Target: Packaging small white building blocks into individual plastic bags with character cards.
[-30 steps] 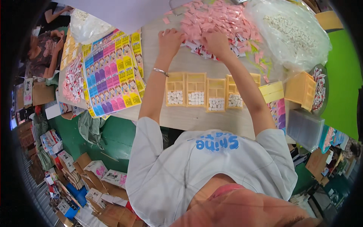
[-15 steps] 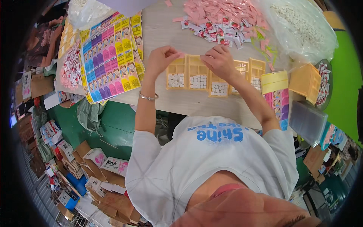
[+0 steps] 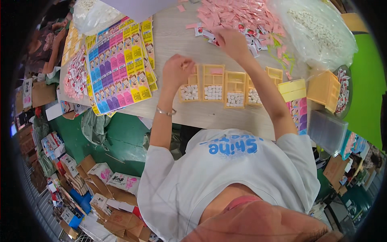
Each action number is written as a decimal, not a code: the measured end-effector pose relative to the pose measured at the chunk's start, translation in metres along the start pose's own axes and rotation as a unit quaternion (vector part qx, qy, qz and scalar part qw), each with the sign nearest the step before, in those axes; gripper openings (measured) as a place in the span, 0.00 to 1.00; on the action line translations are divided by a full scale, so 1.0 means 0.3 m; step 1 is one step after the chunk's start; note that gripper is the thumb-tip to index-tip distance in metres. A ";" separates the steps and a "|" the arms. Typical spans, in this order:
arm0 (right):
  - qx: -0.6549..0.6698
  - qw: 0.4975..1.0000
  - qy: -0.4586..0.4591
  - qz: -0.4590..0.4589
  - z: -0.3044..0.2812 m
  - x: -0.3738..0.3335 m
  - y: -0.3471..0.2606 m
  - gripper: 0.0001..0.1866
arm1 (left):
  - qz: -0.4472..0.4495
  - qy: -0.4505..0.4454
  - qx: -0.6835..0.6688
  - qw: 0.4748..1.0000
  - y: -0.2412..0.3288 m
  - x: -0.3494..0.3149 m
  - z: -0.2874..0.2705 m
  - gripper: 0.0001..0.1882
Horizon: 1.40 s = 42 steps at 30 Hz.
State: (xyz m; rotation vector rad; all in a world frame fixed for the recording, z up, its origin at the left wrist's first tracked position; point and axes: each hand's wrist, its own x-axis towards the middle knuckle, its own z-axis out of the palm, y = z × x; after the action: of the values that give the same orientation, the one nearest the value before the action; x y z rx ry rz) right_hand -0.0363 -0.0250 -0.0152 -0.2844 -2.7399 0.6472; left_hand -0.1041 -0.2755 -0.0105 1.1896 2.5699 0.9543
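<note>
A row of small yellow divided trays stands in front of me, with white cube-like pieces in their near compartments. My left hand hovers at the far end of the leftmost tray, its fingers curled together; what they hold, if anything, is hidden. A pink packet lies in a far compartment of the second tray. Beyond the trays, my right hand reaches to the near edge of a heap of red-and-white sachets. Its fingers are drawn together at the sachets, and I cannot make out what is between them.
Pink packets are heaped behind the sachets. A clear bag of white pieces lies at the far right, near a yellow bin. Colourful printed sheets are stacked at left. Another person's arm shows at far left.
My right hand has moved from the second tray out to the sachet heap. My left hand has shifted slightly nearer me, its fingers curling in. A pink packet now shows in the second tray.
</note>
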 end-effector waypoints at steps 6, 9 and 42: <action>-0.149 0.981 0.017 0.121 0.122 0.214 0.008 0.15 | 0.006 0.139 0.111 0.984 -0.161 0.379 0.108 0.11; -0.103 0.989 0.036 0.104 0.104 0.177 0.056 0.15 | -0.002 0.142 0.220 0.965 -0.201 0.448 0.143 0.17; -0.082 0.982 0.091 0.147 -0.052 0.045 0.237 0.17 | 0.076 0.144 0.242 0.957 -0.232 0.378 0.129 0.11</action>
State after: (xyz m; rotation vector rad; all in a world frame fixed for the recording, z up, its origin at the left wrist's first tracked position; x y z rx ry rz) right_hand -0.0351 0.0470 -0.0315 -0.7580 -2.5976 0.4406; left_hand -0.2096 -0.2074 -0.0693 1.4767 3.1044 0.5674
